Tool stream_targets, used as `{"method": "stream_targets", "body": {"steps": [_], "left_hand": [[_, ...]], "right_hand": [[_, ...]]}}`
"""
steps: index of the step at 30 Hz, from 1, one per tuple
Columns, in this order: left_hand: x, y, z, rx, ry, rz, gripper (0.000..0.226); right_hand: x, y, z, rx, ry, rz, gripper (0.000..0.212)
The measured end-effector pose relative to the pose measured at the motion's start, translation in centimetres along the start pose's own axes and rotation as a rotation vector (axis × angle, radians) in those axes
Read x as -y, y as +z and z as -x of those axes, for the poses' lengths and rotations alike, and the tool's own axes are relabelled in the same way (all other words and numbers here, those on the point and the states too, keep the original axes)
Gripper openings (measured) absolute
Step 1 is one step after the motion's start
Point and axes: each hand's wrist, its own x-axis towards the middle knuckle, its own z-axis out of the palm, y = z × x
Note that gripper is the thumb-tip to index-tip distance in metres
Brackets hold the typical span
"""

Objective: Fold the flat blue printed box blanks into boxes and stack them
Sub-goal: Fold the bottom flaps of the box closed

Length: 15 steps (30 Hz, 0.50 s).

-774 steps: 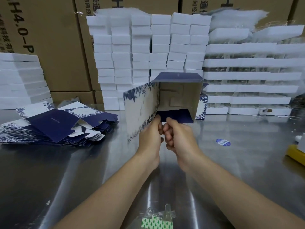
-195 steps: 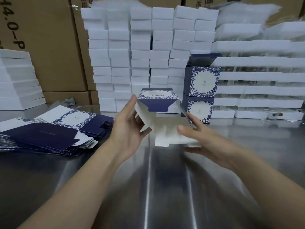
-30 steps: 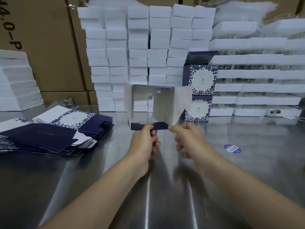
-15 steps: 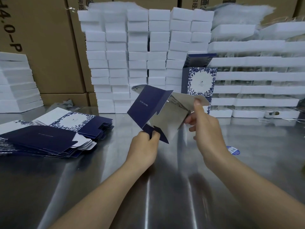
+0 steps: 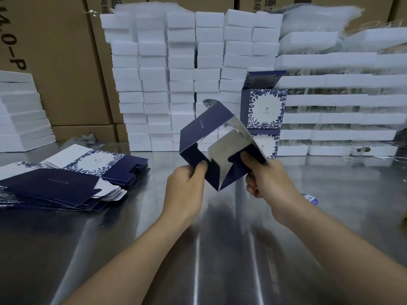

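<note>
Bare steel table (image 5: pixel 220 249) ahead, flat blanks (image 5: pixel 66 183) left — foam stacks (image 5: pixel 180 84) behind

A brushed steel tabletop (image 5: pixel 66 249) fills the lower view, glossy, with pale streaks of reflected light running down its middle. A small round blue sticker (image 5: pixel 310 198) lies on it at the right. Along its far edge stand columns of white foam blocks (image 5: pixel 182 73), piled high and slightly uneven. Just to their right, long white foam trays (image 5: pixel 330 60) lie in layers, with crumpled clear plastic (image 5: pixel 312 20) on top. A lower pile of white foam sheets (image 5: pixel 19 111) sits at the far left. Behind everything rise big brown cardboard cartons (image 5: pixel 61 62) with black print, closing off the view.
</note>
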Motion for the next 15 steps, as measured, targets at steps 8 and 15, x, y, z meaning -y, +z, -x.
{"method": "stream_targets", "body": {"steps": [8,15], "left_hand": [[-0.5,1.8,1.7,0.334,-0.264,0.241,0.036],[-1.2,1.8,1.3,0.248,-0.355,0.548,0.027]], "right_hand": [[0.2,1.0,0.4,-0.122,0.073,-0.144,0.034],[0.4,1.9,1.1,0.081,0.156,-0.158,0.050]]}}
